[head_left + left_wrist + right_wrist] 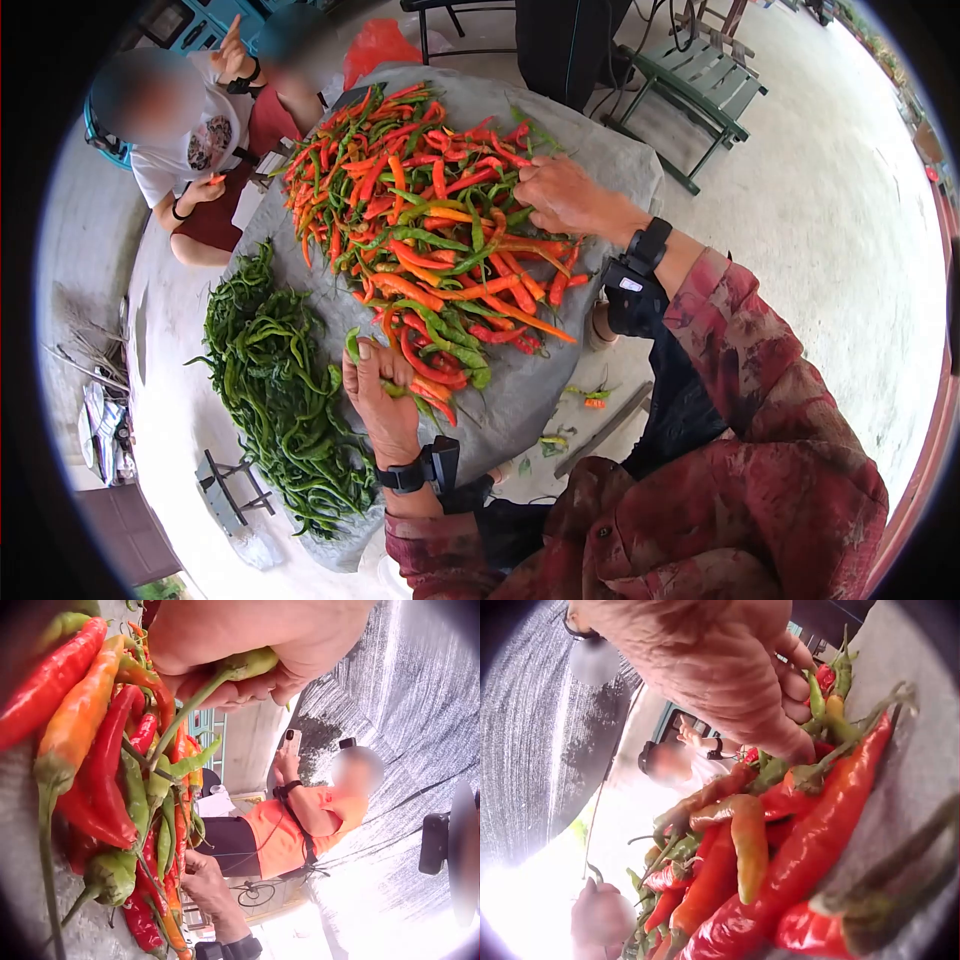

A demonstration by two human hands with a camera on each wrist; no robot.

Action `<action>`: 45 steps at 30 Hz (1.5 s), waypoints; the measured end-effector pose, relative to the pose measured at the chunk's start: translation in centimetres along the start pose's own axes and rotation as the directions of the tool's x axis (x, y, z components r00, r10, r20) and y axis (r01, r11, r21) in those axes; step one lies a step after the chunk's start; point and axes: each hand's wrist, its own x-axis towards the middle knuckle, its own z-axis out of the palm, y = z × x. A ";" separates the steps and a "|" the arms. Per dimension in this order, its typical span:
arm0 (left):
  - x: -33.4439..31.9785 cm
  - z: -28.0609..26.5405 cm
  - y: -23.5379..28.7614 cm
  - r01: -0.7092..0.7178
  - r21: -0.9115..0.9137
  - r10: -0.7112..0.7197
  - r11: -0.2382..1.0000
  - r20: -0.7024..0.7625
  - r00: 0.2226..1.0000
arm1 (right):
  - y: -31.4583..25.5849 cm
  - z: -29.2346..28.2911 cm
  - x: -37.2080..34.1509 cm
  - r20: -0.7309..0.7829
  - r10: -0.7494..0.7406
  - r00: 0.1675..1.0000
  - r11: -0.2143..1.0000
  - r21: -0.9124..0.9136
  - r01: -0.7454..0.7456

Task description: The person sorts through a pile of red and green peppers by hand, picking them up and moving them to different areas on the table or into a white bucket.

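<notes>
A heap of mostly red and orange chili peppers (420,220), mixed with some green ones, spreads over a grey sheet-covered table (520,410). At the heap's near edge my left hand (378,395) grips a green chili pepper (251,664); its stem sticks out from the curled fingers in the left wrist view. My right hand (565,197) reaches into the heap's right side, fingers bent and fingertips right at the peppers. In the right wrist view, a small green pepper (816,697) lies by these fingertips; whether they hold one I cannot tell.
A separate pile of green chili peppers (280,390) lies along the table's left side. Across the table sits a person in a white shirt (215,130). Another person in an orange shirt (300,832) stands nearby with a phone. A green folding stool (700,85) stands beyond the right corner.
</notes>
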 end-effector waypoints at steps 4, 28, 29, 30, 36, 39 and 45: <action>-0.1 -0.1 0.0 0.011 0.019 -0.012 1.000 0.061 0.998 | -1.0 -1.6 0.6 -0.045 0.098 0.994 0.995 0.007 -0.098; -0.5 0.7 -0.4 0.056 0.051 -0.057 0.997 0.028 0.998 | 1.9 1.6 3.0 0.128 0.607 0.784 0.786 0.045 -0.616; -0.4 0.6 -0.4 0.054 0.051 -0.055 0.997 0.025 0.998 | 2.0 1.5 3.1 0.129 0.605 0.786 0.788 0.046 -0.614; -0.4 0.5 -0.4 0.045 0.052 -0.047 0.998 0.035 0.998 | 2.1 1.3 3.4 0.077 0.625 0.777 0.769 0.113 -0.630; -0.5 0.7 -0.5 0.037 0.057 -0.040 0.998 0.051 0.998 | 0.6 -1.1 4.0 -0.032 0.614 0.789 0.738 0.379 -0.559; -0.5 1.1 -0.7 0.049 0.062 -0.052 0.997 0.045 0.998 | -0.4 0.6 5.1 -0.076 0.426 0.902 0.839 0.407 -0.362; -0.5 1.2 -0.6 0.046 0.051 -0.048 0.998 0.033 0.998 | -1.3 3.7 6.3 0.029 0.358 0.933 0.923 0.144 -0.358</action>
